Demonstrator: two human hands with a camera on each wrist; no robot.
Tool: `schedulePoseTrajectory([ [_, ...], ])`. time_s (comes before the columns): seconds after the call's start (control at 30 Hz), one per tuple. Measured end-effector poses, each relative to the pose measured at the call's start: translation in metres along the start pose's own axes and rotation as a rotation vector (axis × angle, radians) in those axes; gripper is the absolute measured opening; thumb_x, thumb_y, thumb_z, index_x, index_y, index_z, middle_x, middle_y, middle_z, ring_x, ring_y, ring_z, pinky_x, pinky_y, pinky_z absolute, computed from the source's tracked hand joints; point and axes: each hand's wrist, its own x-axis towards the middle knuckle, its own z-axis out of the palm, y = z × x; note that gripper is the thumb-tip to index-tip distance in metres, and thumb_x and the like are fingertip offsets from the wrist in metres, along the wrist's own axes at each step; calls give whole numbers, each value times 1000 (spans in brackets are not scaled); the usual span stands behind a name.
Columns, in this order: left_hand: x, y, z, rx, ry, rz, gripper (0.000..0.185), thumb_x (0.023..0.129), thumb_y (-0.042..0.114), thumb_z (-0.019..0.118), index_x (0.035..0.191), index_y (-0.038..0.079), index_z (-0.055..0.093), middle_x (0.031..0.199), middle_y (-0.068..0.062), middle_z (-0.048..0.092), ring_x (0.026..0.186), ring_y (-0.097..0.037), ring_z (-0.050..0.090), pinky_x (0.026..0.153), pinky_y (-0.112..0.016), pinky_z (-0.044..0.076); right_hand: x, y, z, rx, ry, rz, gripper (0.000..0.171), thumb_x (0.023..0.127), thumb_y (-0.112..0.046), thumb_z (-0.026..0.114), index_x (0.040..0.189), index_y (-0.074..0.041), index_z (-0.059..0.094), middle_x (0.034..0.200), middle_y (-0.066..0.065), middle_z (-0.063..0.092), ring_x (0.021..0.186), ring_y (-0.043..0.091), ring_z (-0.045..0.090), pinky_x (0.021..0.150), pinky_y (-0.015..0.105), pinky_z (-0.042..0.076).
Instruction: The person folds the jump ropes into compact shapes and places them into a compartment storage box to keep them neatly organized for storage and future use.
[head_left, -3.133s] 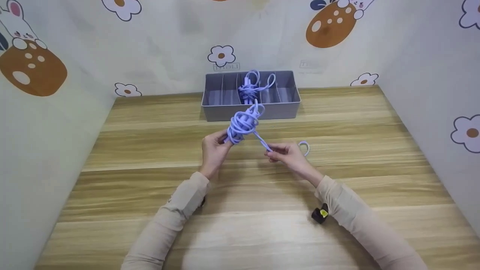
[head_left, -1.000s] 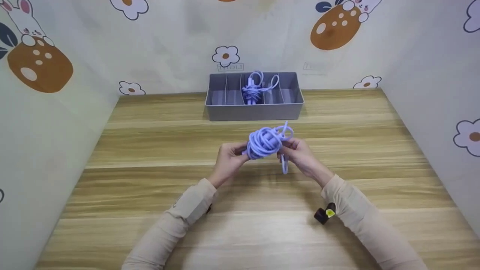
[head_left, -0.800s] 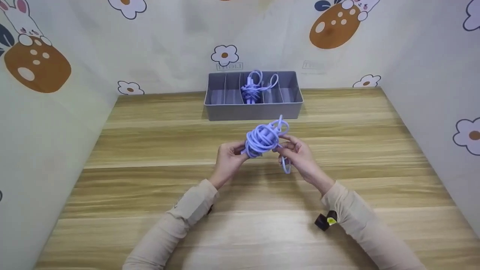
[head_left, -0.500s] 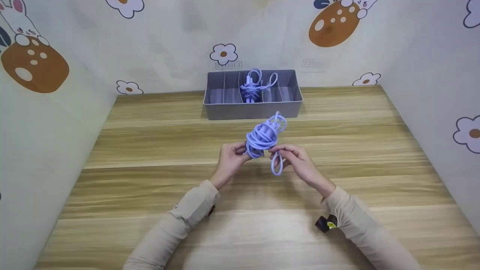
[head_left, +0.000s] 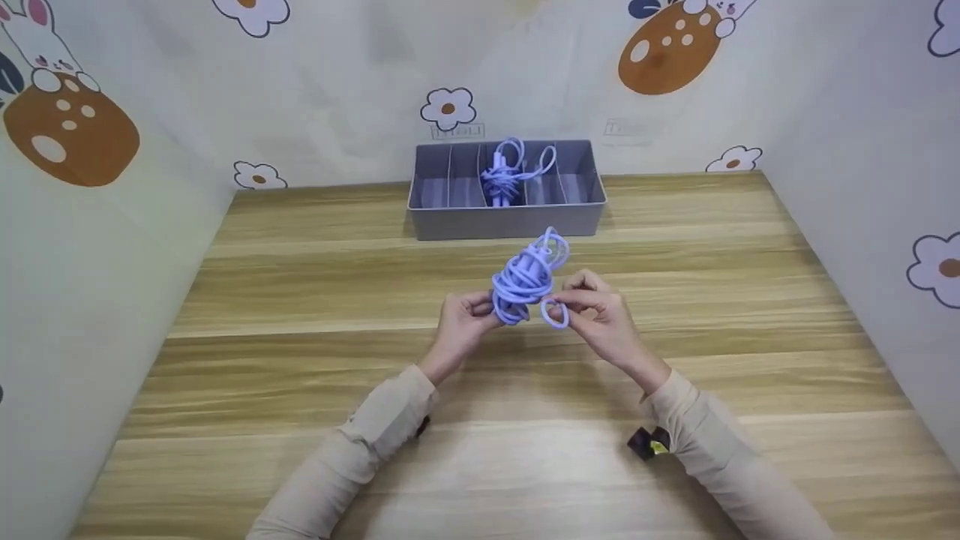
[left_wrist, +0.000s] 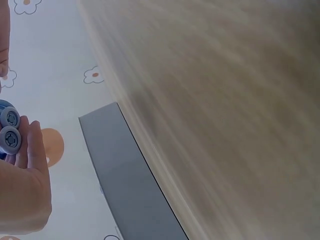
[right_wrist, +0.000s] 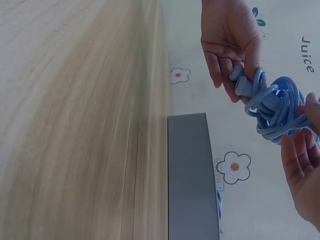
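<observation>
Loose end of the jump rope [head_left: 525,277] got wound in, right hand [head_left: 600,319] closed in beside the bundle, dangling loop [head_left: 555,313] shortened.

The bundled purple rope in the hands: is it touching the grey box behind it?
Apart. In the head view the rope bundle is held by the left hand and right hand, with bare table before the grey box.

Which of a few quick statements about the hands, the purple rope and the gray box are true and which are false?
1. The left hand holds the purple rope bundle. True.
2. The right hand rests flat on the table. False: it pinches a loop of the rope in the air.
3. The gray divided box holds another purple rope. True.
4. The held bundle lies inside the box. False: it is held above the table, in front of the box.
</observation>
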Motion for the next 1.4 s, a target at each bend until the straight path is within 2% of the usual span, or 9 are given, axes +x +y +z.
schedulePoseTrajectory([
  [0.17, -2, 0, 2, -12, -14, -9, 28, 74, -12, 62, 101, -19, 57, 94, -31, 61, 84, -26, 66, 76, -31, 53, 2, -3, -2, 45, 27, -9, 18, 67, 22, 64, 80, 9, 66, 81, 2, 53, 76, 6, 49, 60, 14, 45],
  [0.4, -4, 0, 3, 5, -3, -15, 29, 74, -11, 62, 102, -18, 57, 96, -30, 61, 86, -28, 66, 76, -30, 53, 5, -5, -1, 92, 108, 35, 10, 72, 13, 66, 79, 7, 67, 82, -6, 61, 74, 5, 57, 63, 17, 50],
  [0.53, -5, 0, 3, 3, 0, -21, 30, 75, -11, 62, 104, -18, 57, 98, -31, 60, 88, -28, 65, 76, -29, 53, 7, -7, 3, 194, 194, 119, 8, 74, 6, 68, 81, 6, 66, 80, -5, 66, 72, 7, 62, 66, 21, 52],
  [0.67, -5, -2, 3, 13, 2, -4, 30, 76, -9, 62, 104, -18, 57, 98, -30, 61, 88, -28, 65, 75, -29, 53, 10, -9, 6, 267, 283, 253, 14, 74, 7, 68, 78, -7, 66, 73, -5, 66, 63, 7, 62, 60, 20, 52],
  [0.77, -4, -3, 2, 45, -4, 33, 28, 76, -8, 63, 103, -17, 58, 97, -29, 61, 88, -28, 65, 75, -28, 53, 13, -11, 5, 236, 337, 361, 21, 74, 9, 66, 74, -12, 63, 67, -6, 64, 59, 5, 59, 54, 19, 48],
  [0.97, -5, -1, 1, 133, -22, 140, 23, 76, -9, 64, 98, -13, 63, 95, -25, 64, 87, -31, 65, 74, -27, 53, 17, -12, 0, 148, 358, 527, 18, 74, 9, 66, 68, -8, 60, 58, -3, 60, 51, 7, 55, 50, 21, 47],
  [1.2, -14, 23, 6, 286, 11, 244, 19, 75, -11, 62, 94, -13, 65, 91, -24, 65, 80, -30, 66, 70, -25, 53, 20, -12, -3, 16, 298, 541, 10, 71, 12, 66, 67, 4, 62, 56, -1, 58, 49, 6, 54, 50, 18, 49],
  [1.27, -13, 20, 6, 302, 24, 266, 19, 74, -10, 63, 93, -11, 66, 90, -22, 66, 79, -28, 66, 69, -25, 53, 20, -12, -4, -3, 286, 541, 9, 71, 12, 66, 67, 5, 62, 56, 0, 58, 49, 6, 55, 50, 19, 49],
  [1.4, -7, 2, 2, 354, 50, 351, 20, 74, -9, 63, 93, -7, 68, 89, -18, 68, 77, -22, 66, 69, -23, 53, 22, -11, -4, -11, 268, 555, 12, 71, 13, 64, 65, 4, 61, 55, 0, 58, 49, 7, 56, 51, 20, 50],
])
